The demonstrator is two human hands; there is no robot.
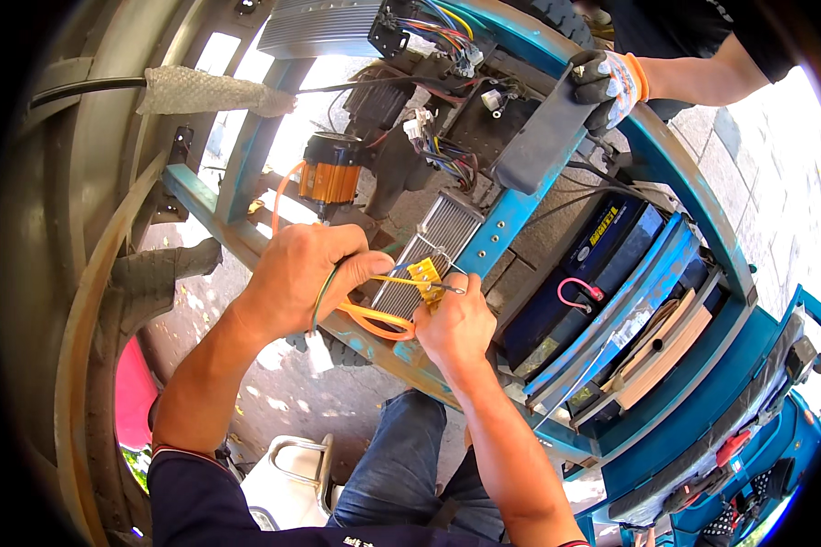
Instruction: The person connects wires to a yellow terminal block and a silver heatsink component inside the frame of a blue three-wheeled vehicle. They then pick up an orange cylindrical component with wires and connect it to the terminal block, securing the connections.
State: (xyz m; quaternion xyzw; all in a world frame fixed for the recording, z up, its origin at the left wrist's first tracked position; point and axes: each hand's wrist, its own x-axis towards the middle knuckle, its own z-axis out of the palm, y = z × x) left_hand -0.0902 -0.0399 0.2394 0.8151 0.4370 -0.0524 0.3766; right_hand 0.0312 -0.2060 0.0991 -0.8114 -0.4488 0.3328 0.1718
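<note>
My left hand (308,272) is closed around several thin wires, and a white plug (318,354) dangles below it on one of them. A yellow wire (394,280) runs from the left thumb to a small yellow block (424,277), which looks like a terminal block. My right hand (459,319) is pinched at the block's right edge, where a dark metal wire end (448,288) shows beside the fingers. Its fingertips hide part of the block. Under both hands loops an orange cable (374,319). Behind the block lies a finned metal unit (447,232).
An orange-and-black motor-like part (328,173) stands beyond my left hand. A blue battery (579,273) sits at right in the teal frame (520,246). Bundled wires (442,150) lie ahead. Another person's gloved hand (608,89) rests on a dark grey cover (549,137).
</note>
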